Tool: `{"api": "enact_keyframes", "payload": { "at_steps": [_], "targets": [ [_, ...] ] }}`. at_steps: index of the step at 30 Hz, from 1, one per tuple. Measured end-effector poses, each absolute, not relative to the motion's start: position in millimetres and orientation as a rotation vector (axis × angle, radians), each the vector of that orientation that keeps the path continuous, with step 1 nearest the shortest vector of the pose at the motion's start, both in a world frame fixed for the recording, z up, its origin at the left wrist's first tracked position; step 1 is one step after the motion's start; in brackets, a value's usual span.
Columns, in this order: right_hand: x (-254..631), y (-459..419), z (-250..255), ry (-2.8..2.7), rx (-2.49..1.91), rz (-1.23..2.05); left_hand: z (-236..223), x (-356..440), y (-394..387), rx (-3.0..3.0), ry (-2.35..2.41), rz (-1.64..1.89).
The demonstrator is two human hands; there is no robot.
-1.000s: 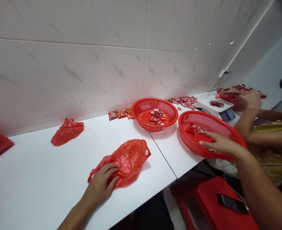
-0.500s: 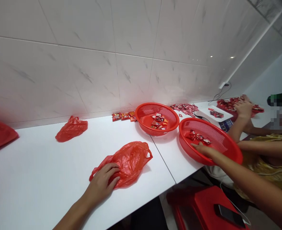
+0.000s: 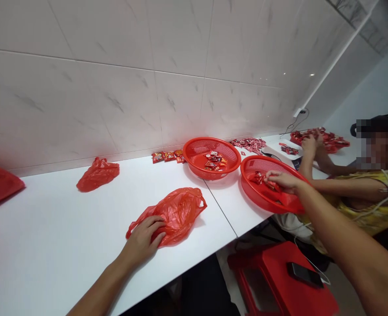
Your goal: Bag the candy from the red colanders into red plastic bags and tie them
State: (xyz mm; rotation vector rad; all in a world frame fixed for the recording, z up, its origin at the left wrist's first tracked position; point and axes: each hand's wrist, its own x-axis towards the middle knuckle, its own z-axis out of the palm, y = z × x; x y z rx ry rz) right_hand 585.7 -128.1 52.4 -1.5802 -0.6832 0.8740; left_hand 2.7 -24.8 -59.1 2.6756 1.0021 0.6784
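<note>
Tiled wall (image 3: 81,101) is rising behind the white desk (image 3: 65,237). Left of a red mesh basket (image 3: 246,193), the left grip (image 3: 143,237) is lying open on a red plastic bag (image 3: 177,217). Inside the basket, the right grip (image 3: 279,179) is reaching over wrapped sweets (image 3: 262,181), its hold unclear. Beyond the basket, a co-worker's hand (image 3: 310,145) is raised.
</note>
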Motion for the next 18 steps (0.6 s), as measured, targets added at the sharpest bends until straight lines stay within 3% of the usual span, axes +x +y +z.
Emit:
{"api": "enact_keyframes", "payload": {
  "at_steps": [5,9,12,14,18],
  "targets": [
    [557,-119,110,-0.847,-1.387,1.029,-58,4,-23,2.711,0.953,0.726],
    [438,-100,124,-1.27,-1.224,1.216,-54,6,-27,2.729,0.91,0.753],
    [325,-77,95,-1.616,-1.298,1.193,-53,6,-31,2.754,0.899,0.76],
    [264,-61,63,-1.889,-1.439,0.902,-54,4,-32,2.767,0.906,0.778],
    [204,-41,10,-2.082,-1.75,0.764,-62,-2,-31,2.716,1.065,0.866]
  ]
}}
